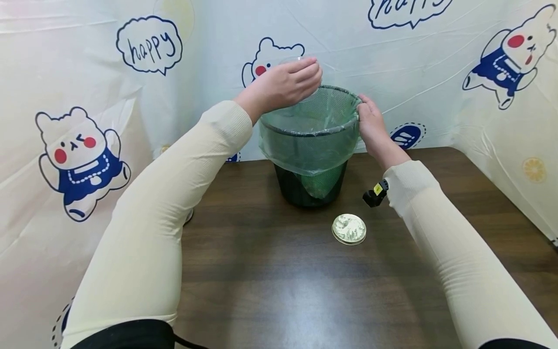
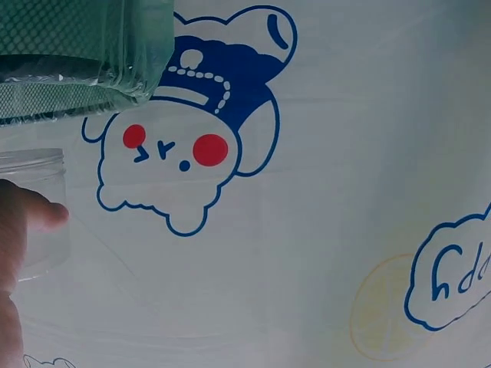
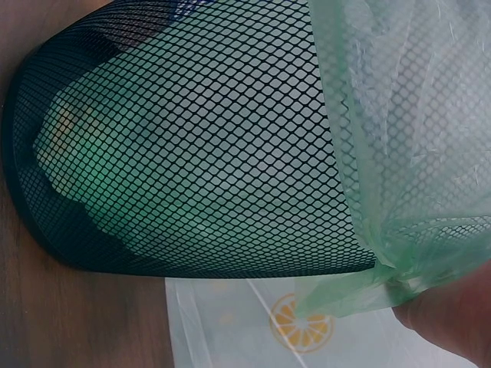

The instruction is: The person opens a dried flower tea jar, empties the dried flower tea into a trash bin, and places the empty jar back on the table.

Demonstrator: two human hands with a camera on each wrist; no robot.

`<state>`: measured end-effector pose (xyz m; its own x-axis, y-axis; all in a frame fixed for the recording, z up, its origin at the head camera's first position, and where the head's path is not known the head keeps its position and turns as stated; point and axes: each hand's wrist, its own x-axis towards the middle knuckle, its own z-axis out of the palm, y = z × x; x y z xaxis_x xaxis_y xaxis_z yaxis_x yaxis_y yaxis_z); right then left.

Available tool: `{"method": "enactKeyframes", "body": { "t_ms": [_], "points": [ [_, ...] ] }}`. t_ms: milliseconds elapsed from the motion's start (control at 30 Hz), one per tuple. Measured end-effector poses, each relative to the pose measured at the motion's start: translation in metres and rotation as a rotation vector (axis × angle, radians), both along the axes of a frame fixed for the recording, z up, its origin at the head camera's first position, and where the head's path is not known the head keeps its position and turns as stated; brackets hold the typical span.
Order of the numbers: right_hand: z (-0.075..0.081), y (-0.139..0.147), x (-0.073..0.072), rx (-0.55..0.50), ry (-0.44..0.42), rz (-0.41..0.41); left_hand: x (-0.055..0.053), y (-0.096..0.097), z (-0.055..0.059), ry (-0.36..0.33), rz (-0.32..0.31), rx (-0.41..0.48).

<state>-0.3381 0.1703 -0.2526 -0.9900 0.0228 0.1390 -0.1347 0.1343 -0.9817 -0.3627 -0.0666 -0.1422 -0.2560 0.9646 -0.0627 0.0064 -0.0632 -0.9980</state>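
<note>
A black mesh waste bin (image 1: 294,186) stands on the table, lined with a translucent green bag (image 1: 309,150) folded over its rim. My left hand (image 1: 289,82) is above the bin's left side and grips a clear plastic jar (image 2: 47,222). The jar's threaded mouth faces the bin in the left wrist view; most of the jar is hidden by the hand in the head view. With my right hand (image 1: 370,121) I hold the bin's right rim and the bag's edge, thumb against the plastic. A round, shiny pale lid (image 1: 348,229) lies on the table before the bin.
The brown wooden table (image 1: 270,281) ends at the back against a printed cloth (image 1: 218,58), which also hangs at both sides. A small black device with a yellow label (image 1: 376,193) sits at the right wrist. A small object, mostly hidden, shows beside the left sleeve.
</note>
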Motion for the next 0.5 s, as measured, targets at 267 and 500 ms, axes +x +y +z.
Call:
{"method": "enactKeyframes", "body": {
  "t_ms": [267, 500],
  "points": [
    [0.0002, 0.0004, 0.0007, -0.006, 0.008, 0.007, -0.0046, -0.0008, -0.0060, -0.012, -0.091, -0.014],
    [-0.0002, 0.0002, 0.0010, 0.007, 0.008, 0.004, -0.0051, -0.0022, -0.0088, -0.033, -0.093, -0.005]
  ]
}}
